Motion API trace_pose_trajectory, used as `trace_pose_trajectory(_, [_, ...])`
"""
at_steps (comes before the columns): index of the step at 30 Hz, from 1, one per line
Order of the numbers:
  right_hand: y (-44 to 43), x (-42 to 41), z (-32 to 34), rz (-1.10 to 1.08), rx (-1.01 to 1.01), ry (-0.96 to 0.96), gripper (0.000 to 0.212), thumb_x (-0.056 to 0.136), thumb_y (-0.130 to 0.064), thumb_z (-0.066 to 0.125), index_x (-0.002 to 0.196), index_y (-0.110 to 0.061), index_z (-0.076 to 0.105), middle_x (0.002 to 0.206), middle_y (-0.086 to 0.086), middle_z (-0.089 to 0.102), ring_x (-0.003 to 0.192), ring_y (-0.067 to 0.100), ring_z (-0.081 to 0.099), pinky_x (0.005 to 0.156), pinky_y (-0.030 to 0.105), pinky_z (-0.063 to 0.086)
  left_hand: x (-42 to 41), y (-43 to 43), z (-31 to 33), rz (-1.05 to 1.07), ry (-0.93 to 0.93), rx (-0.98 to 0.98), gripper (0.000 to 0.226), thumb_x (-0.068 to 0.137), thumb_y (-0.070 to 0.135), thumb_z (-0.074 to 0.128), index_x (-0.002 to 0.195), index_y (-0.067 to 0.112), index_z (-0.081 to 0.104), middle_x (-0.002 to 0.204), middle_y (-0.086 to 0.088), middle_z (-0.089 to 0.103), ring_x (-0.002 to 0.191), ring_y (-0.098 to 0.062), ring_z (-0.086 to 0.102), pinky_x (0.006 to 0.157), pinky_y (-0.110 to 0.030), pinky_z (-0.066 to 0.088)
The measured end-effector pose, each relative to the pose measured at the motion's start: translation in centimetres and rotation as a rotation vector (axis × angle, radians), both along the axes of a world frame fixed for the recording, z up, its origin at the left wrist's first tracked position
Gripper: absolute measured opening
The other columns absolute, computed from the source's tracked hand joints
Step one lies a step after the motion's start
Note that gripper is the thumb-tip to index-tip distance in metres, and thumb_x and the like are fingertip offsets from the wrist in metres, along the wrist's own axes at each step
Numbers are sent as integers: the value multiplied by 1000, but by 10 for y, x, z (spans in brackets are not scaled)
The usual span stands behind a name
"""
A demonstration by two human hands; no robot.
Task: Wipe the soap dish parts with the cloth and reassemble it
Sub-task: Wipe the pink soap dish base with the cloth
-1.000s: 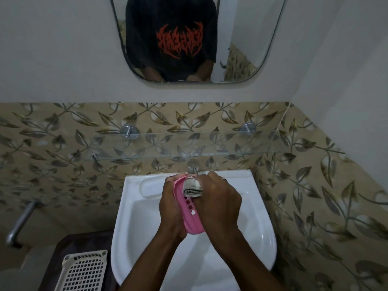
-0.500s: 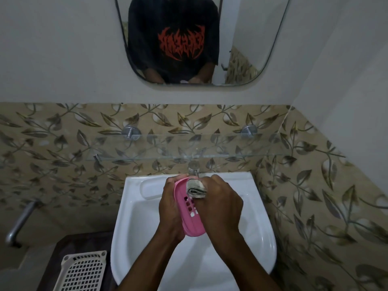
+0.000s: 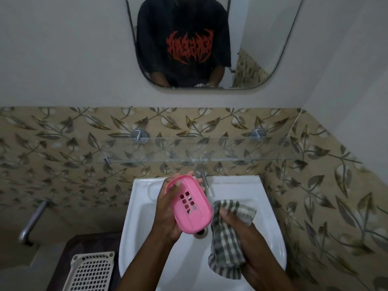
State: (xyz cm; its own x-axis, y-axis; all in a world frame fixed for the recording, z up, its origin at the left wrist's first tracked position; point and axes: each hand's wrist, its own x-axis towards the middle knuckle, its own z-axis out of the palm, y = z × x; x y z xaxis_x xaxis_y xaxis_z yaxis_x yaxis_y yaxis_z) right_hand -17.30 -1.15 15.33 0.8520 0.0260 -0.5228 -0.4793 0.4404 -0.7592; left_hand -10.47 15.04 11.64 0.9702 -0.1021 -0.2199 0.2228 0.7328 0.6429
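Note:
A pink oval soap dish part (image 3: 190, 203) with several small slots lies tilted in my left hand (image 3: 168, 208) above the white sink (image 3: 268, 206). My left thumb rests on its upper rim and the fingers curl round its back. My right hand (image 3: 237, 225) grips a green and white checked cloth (image 3: 225, 238) just right of the dish, apart from it. The cloth hangs down over my right wrist. No other dish part is in sight.
A metal tap (image 3: 202, 175) stands at the sink's back edge, under a glass shelf (image 3: 189, 152). A cream perforated basket (image 3: 92, 269) sits low at the left. A metal pipe (image 3: 33, 221) juts from the tiled left wall. A mirror (image 3: 262, 49) hangs above.
My right hand has pulled the cloth off the pink part and moved right and down. The left hand has turned the part so its slotted face shows.

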Motion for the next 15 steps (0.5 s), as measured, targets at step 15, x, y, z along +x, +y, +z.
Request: trace_pose_trajectory(15, [-8, 16, 3, -87, -642, -330, 19, 75, -32, 81, 89, -23, 74, 88, -1, 75, 81, 17, 72, 80, 40, 58, -11, -19, 12, 117, 50, 411, 30, 79, 5, 74, 105, 18, 64, 98, -6, 73, 91, -23, 68, 68, -37, 59])
